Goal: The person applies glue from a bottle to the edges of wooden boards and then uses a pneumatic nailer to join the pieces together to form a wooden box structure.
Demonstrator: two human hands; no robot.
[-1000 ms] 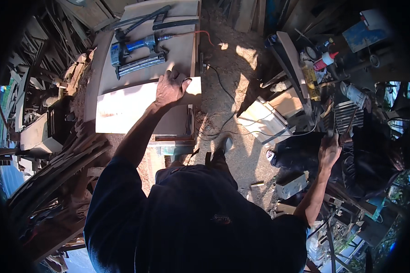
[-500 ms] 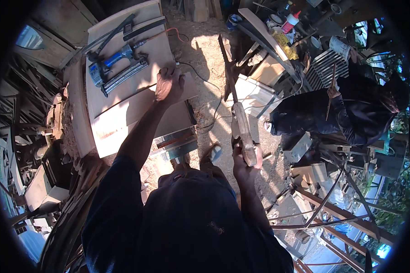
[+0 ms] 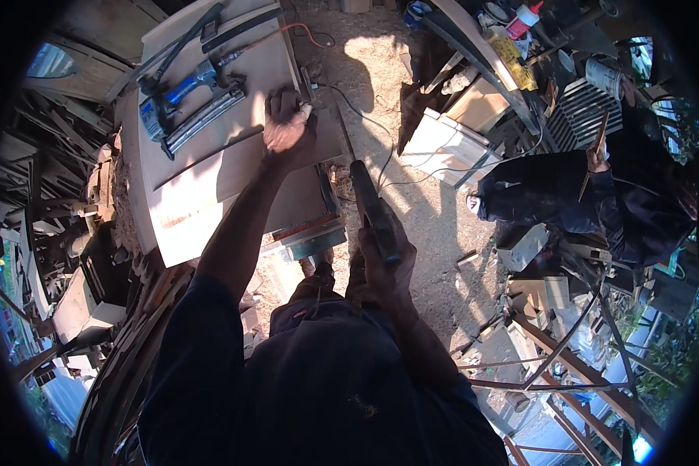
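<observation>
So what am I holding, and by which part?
Your right hand holds a dark-handled, thin-bladed tool by its handle. Your left hand is on a pale wooden board; grip unclear.

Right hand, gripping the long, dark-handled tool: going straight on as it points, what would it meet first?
The right hand would likely meet the right edge of the flat, pale wooden board; depth is unclear.

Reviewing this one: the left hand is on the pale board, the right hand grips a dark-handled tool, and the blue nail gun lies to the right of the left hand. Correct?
Not quite: the blue nail gun lies to the left of the left hand, as the head view shows. The rest of the statement stands.
</observation>
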